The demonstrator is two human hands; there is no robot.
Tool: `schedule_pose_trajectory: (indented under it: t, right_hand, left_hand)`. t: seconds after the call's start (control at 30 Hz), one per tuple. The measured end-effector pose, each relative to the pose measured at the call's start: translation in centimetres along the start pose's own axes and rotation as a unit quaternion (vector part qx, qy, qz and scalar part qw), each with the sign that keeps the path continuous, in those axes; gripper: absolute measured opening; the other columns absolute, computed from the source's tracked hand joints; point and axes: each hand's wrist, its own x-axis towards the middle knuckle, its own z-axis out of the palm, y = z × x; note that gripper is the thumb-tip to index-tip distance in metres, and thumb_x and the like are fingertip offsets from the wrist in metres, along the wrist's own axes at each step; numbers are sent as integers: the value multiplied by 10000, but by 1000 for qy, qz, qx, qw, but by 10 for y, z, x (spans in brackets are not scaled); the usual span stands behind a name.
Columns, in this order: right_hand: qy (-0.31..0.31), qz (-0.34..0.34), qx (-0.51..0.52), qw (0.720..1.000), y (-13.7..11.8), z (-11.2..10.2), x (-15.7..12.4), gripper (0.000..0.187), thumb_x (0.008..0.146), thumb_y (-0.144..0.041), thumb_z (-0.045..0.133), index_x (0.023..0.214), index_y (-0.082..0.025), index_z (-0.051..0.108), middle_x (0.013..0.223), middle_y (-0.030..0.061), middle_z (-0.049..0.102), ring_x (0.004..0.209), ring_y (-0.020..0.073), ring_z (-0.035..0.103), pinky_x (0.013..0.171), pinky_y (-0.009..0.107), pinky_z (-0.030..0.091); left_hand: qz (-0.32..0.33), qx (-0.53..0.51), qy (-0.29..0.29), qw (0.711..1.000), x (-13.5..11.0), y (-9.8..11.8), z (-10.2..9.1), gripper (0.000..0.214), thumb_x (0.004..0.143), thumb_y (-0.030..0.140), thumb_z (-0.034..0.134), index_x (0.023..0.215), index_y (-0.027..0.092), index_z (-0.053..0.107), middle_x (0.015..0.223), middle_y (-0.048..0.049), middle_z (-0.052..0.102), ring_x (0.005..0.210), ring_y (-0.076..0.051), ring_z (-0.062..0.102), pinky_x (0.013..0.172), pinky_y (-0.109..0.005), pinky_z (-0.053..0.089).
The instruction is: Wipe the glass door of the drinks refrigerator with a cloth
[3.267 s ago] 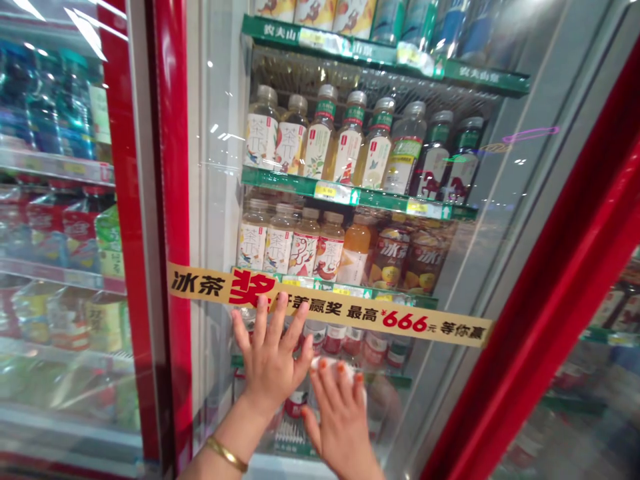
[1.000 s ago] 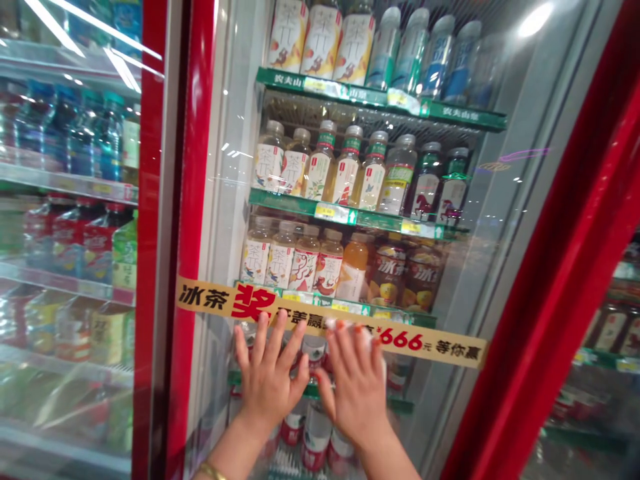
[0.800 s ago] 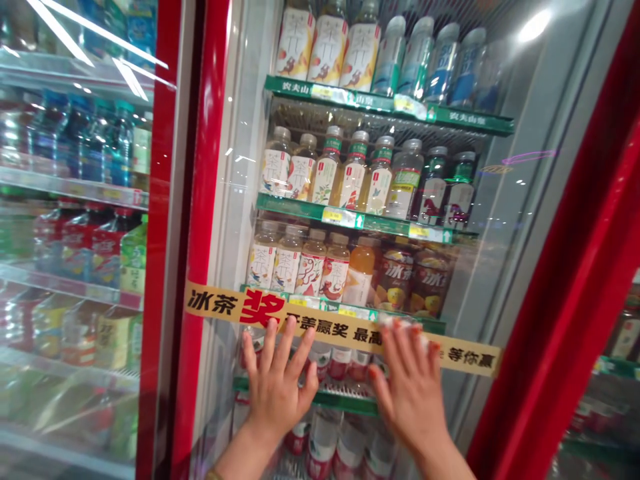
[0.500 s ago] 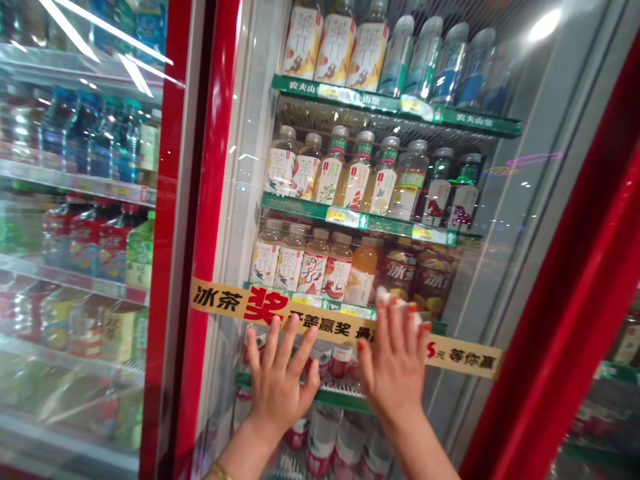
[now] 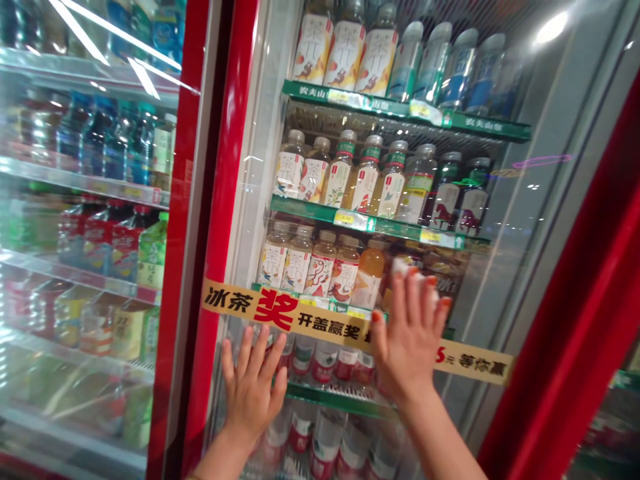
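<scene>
My right hand [image 5: 411, 347] lies over the glass door [image 5: 495, 267], fingers stretched up across the beige strip with printed characters [image 5: 327, 325]. Under its fingertips a crumpled white tissue [image 5: 401, 265] shows in part, pressed toward the glass; the rest is covered by the fingers. Lower and to the left, my left hand [image 5: 254, 377] has its fingers spread and nothing in it. Its fingertips reach just below the strip, close to or on the glass. Behind the door stand rows of tea bottles [image 5: 320, 267].
The red door frame [image 5: 565, 320] slants along the right, and another red upright [image 5: 227, 200] borders the left. A second drinks fridge with several shelves of bottles [image 5: 107, 140] stands at left. Green shelf edges [image 5: 410, 227] cross behind the glass, which carries bright light reflections.
My right hand has moved up the glass with the white tissue. My left hand has shifted left and slightly down, off the strip. The view has moved slightly.
</scene>
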Motion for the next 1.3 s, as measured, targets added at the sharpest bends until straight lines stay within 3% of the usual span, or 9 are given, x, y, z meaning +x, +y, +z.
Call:
schedule_pose_trajectory:
  t: [0.17, 0.23, 0.43, 0.7, 0.8, 0.97, 1.07, 1.2, 1.3]
  right_hand:
    - [-71, -355, 70, 930, -45, 4, -61, 630, 1069, -609, 524, 1597, -270, 569, 1759, -86, 427, 1725, 179, 152, 1437, 395, 79]
    - [-73, -335, 51, 938, -30, -2, -46, 619, 1080, -584, 516, 1627, -293, 526, 1738, -82, 461, 1716, 168, 186, 1437, 419, 57]
    - [-25, -27, -23, 999, -5, -5, 61, 754, 1128, -446, 399, 1774, -309, 35, 1851, 22, 215, 1727, 329, 155, 1381, 710, 132]
    - [-84, -358, 67, 927, -54, 8, -29, 649, 1090, -567, 500, 1665, -268, 467, 1756, -60, 440, 1704, 169, 228, 1432, 408, 104]
    - [-68, -247, 15, 966, -22, -3, 7, 676, 1119, -537, 439, 1738, -309, 292, 1779, -43, 397, 1712, 216, 222, 1426, 539, 16]
    - [16, -6, -13, 1000, -4, -5, 95, 717, 1138, -486, 365, 1775, -267, 121, 1839, 82, 242, 1720, 361, 173, 1372, 731, 128]
    - [-6, -140, -1, 990, -37, 5, 75, 760, 1119, -524, 434, 1764, -206, 188, 1832, 40, 263, 1736, 298, 101, 1420, 626, 57]
    - [-60, -377, 36, 924, -57, 7, 20, 675, 1110, -547, 443, 1695, -213, 406, 1790, -56, 364, 1733, 195, 109, 1444, 464, -19]
    - [-63, -280, 4, 958, -27, -3, 26, 693, 1117, -484, 451, 1748, -261, 271, 1788, -43, 372, 1729, 207, 145, 1437, 532, -28]
  left_hand:
    - [48, 31, -21, 998, -3, -7, -4, 692, 1071, 409, 424, 1738, 289, 283, 1819, -38, 266, 1739, -271, 146, 1432, -591, 26]
    - [48, 30, -18, 998, -2, -7, -4, 696, 1069, 403, 447, 1736, 286, 289, 1824, -32, 255, 1739, -270, 147, 1435, -587, 23]
    - [13, 7, 0, 1000, -1, 1, -2, 715, 1041, 327, 544, 1721, 325, 322, 1821, 11, 256, 1739, -248, 148, 1439, -579, 19]
    - [36, 13, 2, 999, 1, -2, -5, 717, 1047, 273, 501, 1733, 294, 294, 1833, 2, 225, 1740, -251, 145, 1440, -566, 23]
    - [35, 17, -4, 999, 1, -2, -4, 703, 1048, 291, 502, 1726, 283, 317, 1829, -10, 241, 1739, -263, 151, 1440, -573, 23]
    - [30, 15, -1, 999, 1, -1, -3, 693, 1060, 300, 487, 1729, 286, 306, 1832, -5, 228, 1741, -260, 138, 1439, -569, 17]
    - [29, 14, -5, 999, 1, -1, -4, 690, 1064, 303, 484, 1730, 297, 302, 1832, 3, 227, 1740, -260, 138, 1438, -566, 20]
    - [34, 20, -1, 999, 1, -1, -4, 695, 1062, 297, 493, 1730, 287, 299, 1836, -2, 217, 1741, -261, 136, 1438, -566, 19]
    - [35, 18, -4, 999, 1, -1, -4, 682, 1067, 306, 484, 1726, 271, 312, 1835, -14, 221, 1740, -273, 140, 1436, -581, 15]
